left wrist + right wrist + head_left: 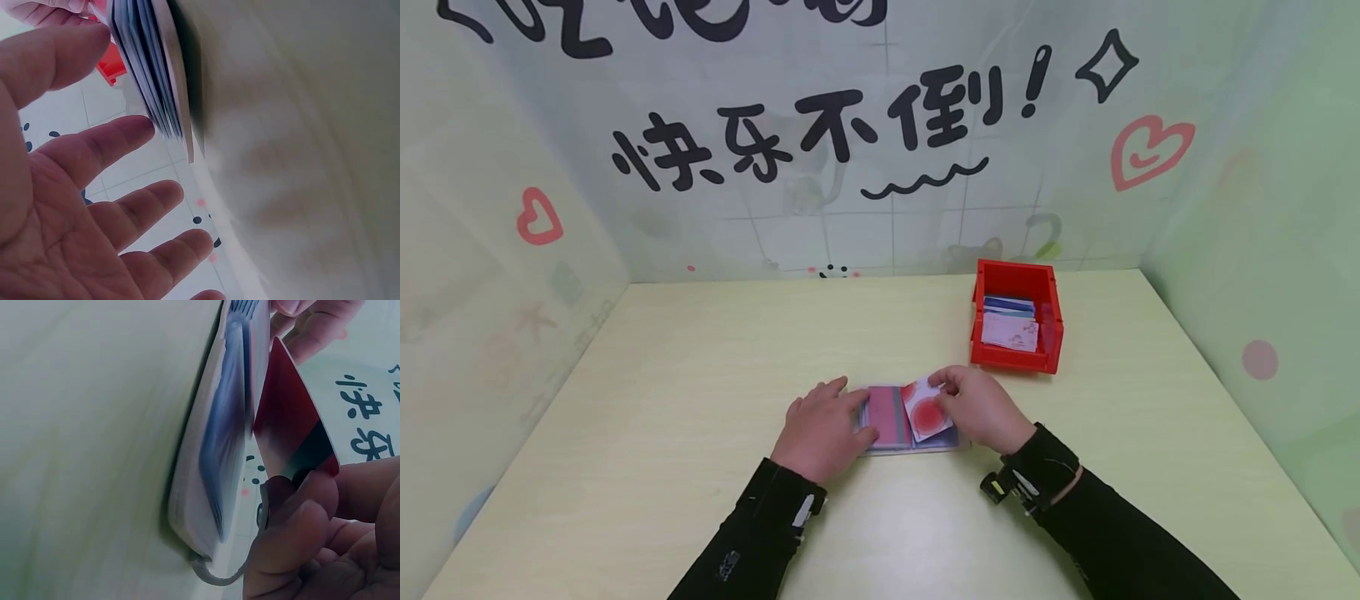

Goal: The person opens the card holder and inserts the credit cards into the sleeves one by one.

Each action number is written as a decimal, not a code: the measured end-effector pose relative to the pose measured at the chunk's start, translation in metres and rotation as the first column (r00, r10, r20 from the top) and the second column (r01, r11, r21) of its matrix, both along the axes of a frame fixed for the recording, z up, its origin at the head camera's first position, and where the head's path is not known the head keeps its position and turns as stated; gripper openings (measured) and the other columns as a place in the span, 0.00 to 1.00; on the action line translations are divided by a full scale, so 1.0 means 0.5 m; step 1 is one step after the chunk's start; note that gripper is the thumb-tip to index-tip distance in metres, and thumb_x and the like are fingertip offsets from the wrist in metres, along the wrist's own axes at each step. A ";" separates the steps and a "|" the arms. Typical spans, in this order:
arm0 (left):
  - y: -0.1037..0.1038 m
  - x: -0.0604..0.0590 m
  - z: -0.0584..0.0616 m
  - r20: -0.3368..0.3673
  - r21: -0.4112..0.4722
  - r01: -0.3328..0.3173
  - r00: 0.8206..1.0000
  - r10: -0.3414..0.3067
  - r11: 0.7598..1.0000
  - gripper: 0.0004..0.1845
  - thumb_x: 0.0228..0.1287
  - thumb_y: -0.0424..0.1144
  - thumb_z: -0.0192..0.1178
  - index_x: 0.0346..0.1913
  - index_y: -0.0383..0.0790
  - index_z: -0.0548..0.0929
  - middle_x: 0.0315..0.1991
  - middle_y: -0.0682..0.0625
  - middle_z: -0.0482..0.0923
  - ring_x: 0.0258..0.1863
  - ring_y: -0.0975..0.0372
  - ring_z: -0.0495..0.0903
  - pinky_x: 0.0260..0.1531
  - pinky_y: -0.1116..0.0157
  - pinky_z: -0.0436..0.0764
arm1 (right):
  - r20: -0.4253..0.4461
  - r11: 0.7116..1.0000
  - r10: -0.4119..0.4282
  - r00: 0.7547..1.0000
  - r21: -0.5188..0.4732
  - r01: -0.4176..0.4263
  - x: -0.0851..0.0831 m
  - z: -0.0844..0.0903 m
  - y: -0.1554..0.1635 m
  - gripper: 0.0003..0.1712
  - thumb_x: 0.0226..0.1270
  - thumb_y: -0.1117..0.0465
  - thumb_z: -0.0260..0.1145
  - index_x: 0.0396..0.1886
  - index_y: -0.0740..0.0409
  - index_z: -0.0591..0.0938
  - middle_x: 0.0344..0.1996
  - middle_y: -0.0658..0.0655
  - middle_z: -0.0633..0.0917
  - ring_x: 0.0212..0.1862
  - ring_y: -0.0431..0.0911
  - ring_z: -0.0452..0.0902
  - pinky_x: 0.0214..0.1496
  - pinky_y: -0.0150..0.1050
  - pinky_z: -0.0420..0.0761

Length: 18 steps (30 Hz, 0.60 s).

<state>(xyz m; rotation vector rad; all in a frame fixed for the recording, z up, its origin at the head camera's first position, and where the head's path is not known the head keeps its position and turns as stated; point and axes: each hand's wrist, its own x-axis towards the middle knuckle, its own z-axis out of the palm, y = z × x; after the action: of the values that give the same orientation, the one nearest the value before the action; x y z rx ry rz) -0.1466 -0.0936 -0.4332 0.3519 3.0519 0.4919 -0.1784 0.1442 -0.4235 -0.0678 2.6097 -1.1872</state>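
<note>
Card [925,410] tilted over open album [891,421], pinched by right hand [981,408].

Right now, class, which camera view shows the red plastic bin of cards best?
The head view: the red plastic bin sits whole on the pale table, cards visible inside. The left wrist view shows only a blurred red corner; the right wrist view shows none of it.

Red bin [1017,354] of cards [1010,331] — on pale table [700,350].
</note>
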 end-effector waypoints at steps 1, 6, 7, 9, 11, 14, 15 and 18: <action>0.000 0.000 0.000 0.002 -0.003 0.000 1.000 0.000 1.000 0.29 0.69 0.55 0.67 0.69 0.50 0.82 0.74 0.39 0.73 0.75 0.39 0.70 0.71 0.33 0.69 | 0.001 1.000 -0.001 1.000 0.005 0.001 0.000 -0.001 0.000 0.20 0.73 0.62 0.70 0.62 0.55 0.84 0.50 0.57 0.84 0.51 0.50 0.77 0.43 0.34 0.85; 0.002 0.001 0.001 0.012 -0.016 -0.001 1.000 0.002 1.000 0.29 0.69 0.55 0.67 0.69 0.49 0.82 0.74 0.39 0.73 0.75 0.40 0.71 0.70 0.35 0.71 | 0.001 1.000 -0.009 1.000 0.029 0.009 0.000 -0.003 -0.003 0.21 0.72 0.62 0.71 0.63 0.55 0.84 0.52 0.57 0.84 0.52 0.50 0.77 0.45 0.36 0.86; 0.002 0.001 0.001 0.014 -0.019 -0.001 1.000 0.001 1.000 0.30 0.68 0.55 0.68 0.70 0.49 0.82 0.74 0.39 0.74 0.74 0.41 0.71 0.70 0.35 0.72 | 0.001 0.999 -0.008 1.000 0.034 0.008 0.000 -0.003 -0.005 0.21 0.72 0.62 0.71 0.63 0.55 0.84 0.52 0.57 0.84 0.52 0.50 0.78 0.45 0.36 0.86; 0.002 0.001 0.001 0.018 -0.023 0.002 1.000 -0.001 1.000 0.30 0.68 0.55 0.68 0.70 0.48 0.82 0.74 0.39 0.74 0.74 0.42 0.71 0.69 0.36 0.72 | 0.002 0.999 -0.002 1.000 0.048 0.002 0.000 -0.004 -0.007 0.21 0.72 0.62 0.71 0.63 0.55 0.84 0.51 0.57 0.84 0.51 0.49 0.78 0.44 0.36 0.85; 0.002 0.001 0.001 0.017 -0.027 0.005 1.000 -0.005 1.000 0.30 0.68 0.55 0.68 0.70 0.48 0.82 0.73 0.39 0.74 0.74 0.43 0.71 0.69 0.36 0.73 | 0.007 0.998 0.004 1.000 0.056 -0.004 -0.001 -0.005 -0.010 0.21 0.72 0.61 0.71 0.63 0.54 0.84 0.51 0.57 0.84 0.50 0.49 0.77 0.43 0.35 0.85; 0.002 0.001 0.001 0.014 -0.032 0.011 1.000 -0.011 0.999 0.31 0.68 0.55 0.68 0.70 0.48 0.82 0.73 0.39 0.75 0.74 0.44 0.72 0.68 0.37 0.74 | 0.009 0.997 0.011 1.000 0.071 -0.012 0.000 -0.005 -0.012 0.21 0.72 0.61 0.71 0.63 0.54 0.84 0.51 0.57 0.84 0.49 0.49 0.77 0.43 0.35 0.85; 0.002 0.001 0.001 0.014 -0.032 0.012 1.000 -0.012 0.999 0.31 0.68 0.55 0.68 0.70 0.48 0.82 0.73 0.39 0.75 0.74 0.44 0.72 0.68 0.37 0.74 | 0.008 0.997 0.010 1.000 0.075 -0.011 0.001 -0.005 -0.012 0.21 0.72 0.61 0.72 0.63 0.54 0.84 0.51 0.57 0.84 0.49 0.48 0.77 0.44 0.35 0.85; 0.001 0.001 0.001 0.016 -0.034 0.014 1.000 -0.013 0.999 0.31 0.68 0.55 0.68 0.70 0.48 0.82 0.73 0.39 0.75 0.74 0.44 0.72 0.68 0.37 0.74 | 0.002 0.997 0.011 1.000 0.082 -0.011 0.002 -0.004 -0.014 0.22 0.72 0.61 0.71 0.64 0.54 0.84 0.51 0.57 0.84 0.50 0.48 0.78 0.46 0.37 0.86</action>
<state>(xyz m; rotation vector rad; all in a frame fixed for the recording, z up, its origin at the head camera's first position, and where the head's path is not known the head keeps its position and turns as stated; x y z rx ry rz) -0.1458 -0.0929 -0.4329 0.3655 3.0365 0.4389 -0.1777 0.1373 -0.4255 -0.0645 2.6504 -1.0744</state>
